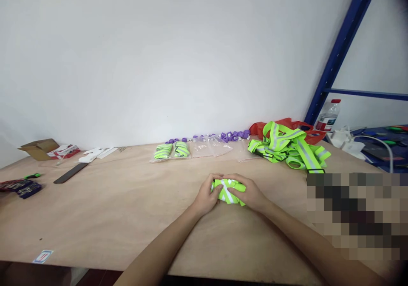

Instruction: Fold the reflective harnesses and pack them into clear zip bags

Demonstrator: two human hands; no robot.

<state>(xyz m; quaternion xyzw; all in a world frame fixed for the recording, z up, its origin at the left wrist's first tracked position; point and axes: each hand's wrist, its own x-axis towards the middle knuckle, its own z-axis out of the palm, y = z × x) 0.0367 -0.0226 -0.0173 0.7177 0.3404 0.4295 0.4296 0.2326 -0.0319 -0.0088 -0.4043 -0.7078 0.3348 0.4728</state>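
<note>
Both of my hands press together on a folded neon-green reflective strap bundle [228,191] lying on the wooden table [127,209], a little right of centre. My left hand [206,196] grips its left side with curled fingers. My right hand [250,192] covers its right side and top, fingers closed over it. The bundle shows green fabric with silver reflective stripes between my fingers.
A loose pile of green reflective straps [288,146] lies at the back right by a red bag [287,124]. Two bagged strap bundles [172,151], empty clear bags [210,146] and purple caps [232,136] line the wall. A cardboard box [40,148], black bar [70,173] and water bottle [329,115] are around.
</note>
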